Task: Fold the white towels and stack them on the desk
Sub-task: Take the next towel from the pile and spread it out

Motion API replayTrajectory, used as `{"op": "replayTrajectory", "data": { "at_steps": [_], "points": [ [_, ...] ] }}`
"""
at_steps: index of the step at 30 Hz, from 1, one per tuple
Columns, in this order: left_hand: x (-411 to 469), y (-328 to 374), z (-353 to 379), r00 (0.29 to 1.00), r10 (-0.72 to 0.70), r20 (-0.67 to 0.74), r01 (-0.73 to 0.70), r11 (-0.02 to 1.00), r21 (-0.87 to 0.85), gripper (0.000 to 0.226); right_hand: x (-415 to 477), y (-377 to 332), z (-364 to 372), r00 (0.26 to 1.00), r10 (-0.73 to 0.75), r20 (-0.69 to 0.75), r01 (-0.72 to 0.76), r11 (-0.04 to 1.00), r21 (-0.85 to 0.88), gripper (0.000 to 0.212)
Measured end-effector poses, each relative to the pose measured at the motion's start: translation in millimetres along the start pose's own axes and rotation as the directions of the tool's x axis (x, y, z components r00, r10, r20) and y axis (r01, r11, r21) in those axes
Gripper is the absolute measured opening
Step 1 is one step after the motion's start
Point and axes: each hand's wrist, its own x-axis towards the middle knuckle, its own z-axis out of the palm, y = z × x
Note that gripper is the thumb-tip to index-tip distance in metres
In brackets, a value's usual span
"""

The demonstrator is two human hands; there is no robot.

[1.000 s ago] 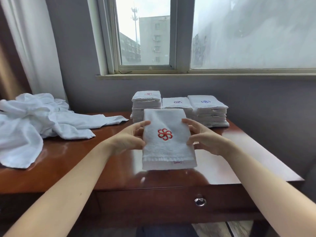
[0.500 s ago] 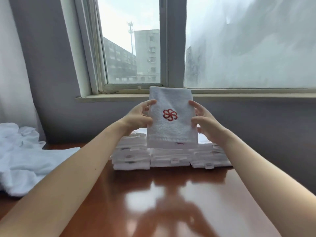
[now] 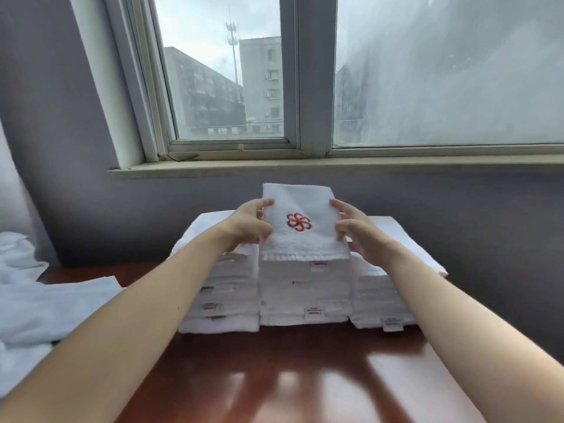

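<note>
A folded white terry towel with a red pinwheel emblem (image 3: 300, 239) was pinched by its long side edges between left grip (image 3: 248, 228) and right grip (image 3: 355, 232), both equally near. The middle stack of folded white towels (image 3: 305, 297) was seen directly beneath the grips, long axes aligned.

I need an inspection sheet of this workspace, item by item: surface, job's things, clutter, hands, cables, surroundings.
Surface: glossy brown desk with light reflections.
Job's things: folded towel with red emblem at the top of the middle stack; left stack and right stack beside it; unfolded towels at the left.
Clutter: nothing seen.
Grippers: left hand and right hand each grip a side edge of the folded towel.
Cables: nothing seen.
Surroundings: grey wall and window behind, buildings outside.
</note>
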Motion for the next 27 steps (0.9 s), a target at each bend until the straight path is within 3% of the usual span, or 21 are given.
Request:
{"op": "replayTrajectory", "data": {
  "at_steps": [3,5,8,10,12,14,16,19,23,27],
  "points": [
    [3.8,-7.9,6.2,0.999,-0.027,-0.025,0.032,0.974,0.226,0.077,5.4,9.6,7.0,0.999,0.032,-0.002,-0.032,0.992,-0.126,0.069],
    [4.1,-10.4,10.1,0.998,-0.018,-0.067,0.048,0.873,0.485,0.077,6.4,13.1,10.9,1.000,0.027,-0.003,-0.027,0.973,-0.228,0.043],
    [-1.9,-9.8,17.6,0.995,0.041,-0.095,0.039,0.705,0.708,0.051,4.9,7.4,16.5,0.998,0.053,-0.028,-0.059,0.945,-0.323,0.014],
    [-6.9,-7.8,21.5,0.995,0.073,-0.065,0.008,0.597,0.802,0.033,-0.9,-0.6,20.0,0.995,0.093,-0.032,-0.098,0.902,-0.419,0.018],
    [-13.2,-4.6,22.2,0.998,0.050,-0.038,0.004,0.553,0.833,0.027,-8.0,-10.3,24.3,0.992,0.121,-0.047,-0.128,0.841,-0.526,0.016],
    [-22.7,-1.3,19.1,1.000,0.008,0.007,-0.010,0.603,0.798,0.034,-16.6,-19.1,27.3,0.994,0.105,-0.043,-0.108,0.769,-0.630,0.016],
    [-36.3,-0.4,14.1,0.999,0.044,0.019,-0.044,0.694,0.718,0.037,-26.5,-26.3,28.8,0.998,0.052,-0.033,-0.060,0.677,-0.733,0.036],
    [-68.7,-4.3,3.2,0.990,0.136,-0.047,-0.082,0.804,0.590,0.044,-50.9,-40.5,41.7,0.986,-0.164,-0.025,0.078,0.592,-0.802,0.051],
    [-120.9,-22.2,-24.6,0.970,0.194,-0.146,-0.094,0.855,0.510,0.048,-83.8,-57.1,82.7,0.905,-0.376,0.198,0.382,0.515,-0.767,0.047],
    [-181.5,-52.1,-67.8,0.951,0.168,-0.258,-0.004,0.845,0.535,0.045,-106.4,-63.1,144.9,0.797,-0.440,0.413,0.584,0.388,-0.713,0.043]
  ]
}}
